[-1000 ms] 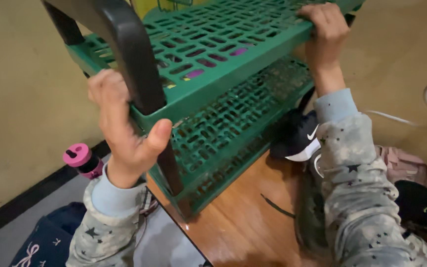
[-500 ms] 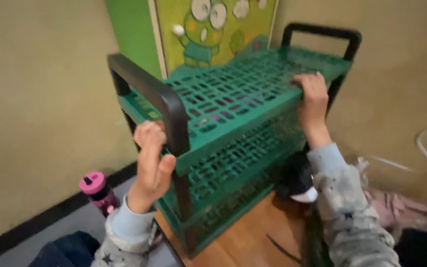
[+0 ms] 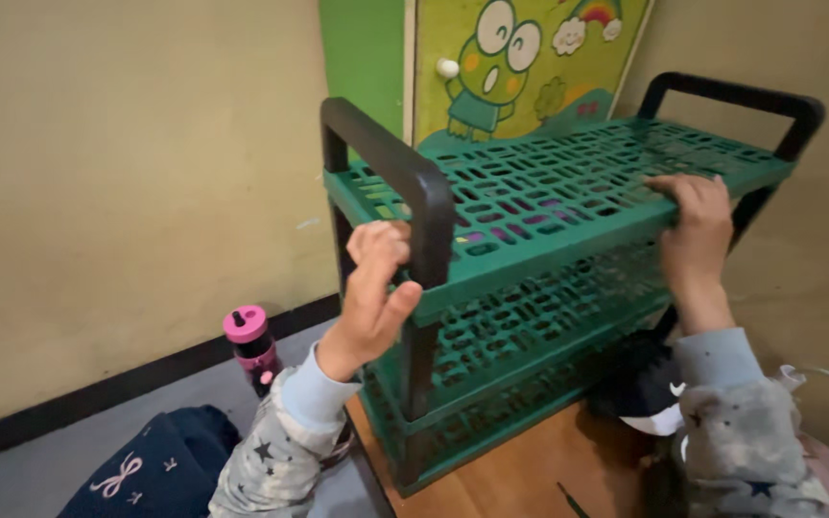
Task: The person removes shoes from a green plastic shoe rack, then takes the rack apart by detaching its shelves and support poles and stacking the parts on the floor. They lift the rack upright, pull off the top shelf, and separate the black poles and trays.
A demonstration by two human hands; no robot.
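Fingers of the left hand curled around the green rack's black corner post while the right hand clamped its top shelf edge, steadying both ends.

a home is shown, likely a child's room. a green cartoon-frog cupboard is seen against the wall, with a pink-capped bottle and a sneaker on the floor.

No packages, labels, signs or screens are in view.
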